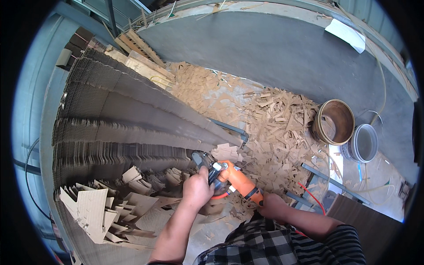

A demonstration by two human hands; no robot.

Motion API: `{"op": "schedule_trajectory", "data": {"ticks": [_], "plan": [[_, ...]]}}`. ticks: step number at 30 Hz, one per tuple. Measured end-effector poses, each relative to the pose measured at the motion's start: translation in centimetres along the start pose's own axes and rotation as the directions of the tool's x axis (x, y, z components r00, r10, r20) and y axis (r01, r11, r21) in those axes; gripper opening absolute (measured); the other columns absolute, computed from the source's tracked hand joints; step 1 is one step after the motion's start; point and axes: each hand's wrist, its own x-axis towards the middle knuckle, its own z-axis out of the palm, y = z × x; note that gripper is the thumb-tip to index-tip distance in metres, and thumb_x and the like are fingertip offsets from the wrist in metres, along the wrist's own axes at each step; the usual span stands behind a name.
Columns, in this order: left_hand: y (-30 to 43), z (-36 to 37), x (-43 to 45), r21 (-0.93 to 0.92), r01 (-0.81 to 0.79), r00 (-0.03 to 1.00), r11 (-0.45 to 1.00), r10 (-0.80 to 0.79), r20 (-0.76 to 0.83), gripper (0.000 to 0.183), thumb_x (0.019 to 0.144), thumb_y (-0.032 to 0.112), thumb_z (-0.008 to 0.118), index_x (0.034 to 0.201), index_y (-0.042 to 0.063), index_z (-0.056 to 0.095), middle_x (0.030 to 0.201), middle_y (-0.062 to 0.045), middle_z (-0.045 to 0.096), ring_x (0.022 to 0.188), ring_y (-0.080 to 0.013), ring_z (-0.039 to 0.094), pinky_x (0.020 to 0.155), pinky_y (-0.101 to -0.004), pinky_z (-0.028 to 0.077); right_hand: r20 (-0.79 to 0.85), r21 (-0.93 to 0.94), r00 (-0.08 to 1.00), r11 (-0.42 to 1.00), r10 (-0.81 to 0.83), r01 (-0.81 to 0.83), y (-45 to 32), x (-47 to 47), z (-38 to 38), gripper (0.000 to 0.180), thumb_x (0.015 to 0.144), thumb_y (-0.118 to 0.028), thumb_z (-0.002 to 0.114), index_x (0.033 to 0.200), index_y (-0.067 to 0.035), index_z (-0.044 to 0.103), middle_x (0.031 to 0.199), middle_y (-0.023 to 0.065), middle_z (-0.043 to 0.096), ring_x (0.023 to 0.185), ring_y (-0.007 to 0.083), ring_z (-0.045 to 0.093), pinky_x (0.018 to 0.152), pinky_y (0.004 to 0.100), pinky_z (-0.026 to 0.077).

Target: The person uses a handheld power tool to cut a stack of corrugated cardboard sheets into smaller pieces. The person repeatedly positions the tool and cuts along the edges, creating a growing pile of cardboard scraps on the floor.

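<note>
Both hands hold an orange pneumatic power tool (241, 180) with a dark metal head (200, 160). My left hand (198, 186) grips a black handle near the head. At the rear end of the orange body, my right hand (272, 206) is closed around it. The head lies against or just over the near end of a tall stack of cut corrugated cardboard (132, 111); exact contact cannot be told. A bunch of cardboard scrap (227, 152) sits just beyond the head. Torn cardboard pieces (96, 208) jut from the stack at left.
Cardboard offcuts (281, 122) cover much of the floor. A brown bucket (334, 122) and a white bucket (364, 143) stand at right by a grey wall (248, 43). A red air hose (313, 195) runs beside my right arm. Wooden pallet pieces (142, 49) lean at the back.
</note>
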Motion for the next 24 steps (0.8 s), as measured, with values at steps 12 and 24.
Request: {"op": "schedule_trajectory", "data": {"ticks": [12,24], "plan": [[-1.2,3.3,1.9,-0.057,0.011,0.998,0.998,-0.008,0.061,0.034,0.072,0.016,0.07,0.093,0.004,0.047,0.072,-0.019,0.064,0.07,-0.0369,0.064,0.064,-0.0465,0.051,-0.001,-0.009,0.999,0.999,0.05,-0.05,1.4,3.3,1.9,0.033,0.073,-0.019,0.063,0.098,0.002,0.058,0.094,0.0231,0.064,0.093,0.0371,0.063,0.082,0.045,0.05],[-2.1,7.0,3.7,-0.077,0.023,0.992,0.997,-0.013,0.124,0.038,0.073,0.017,0.07,0.1,0.004,0.047,0.073,-0.019,0.064,0.071,-0.0372,0.064,0.066,-0.0472,0.051,-0.006,-0.05,0.992,0.991,0.125,-0.125,3.0,5.9,2.8,0.035,0.072,-0.02,0.065,0.101,-0.001,0.057,0.094,0.0207,0.065,0.094,0.0365,0.062,0.082,0.0445,0.05]]}}
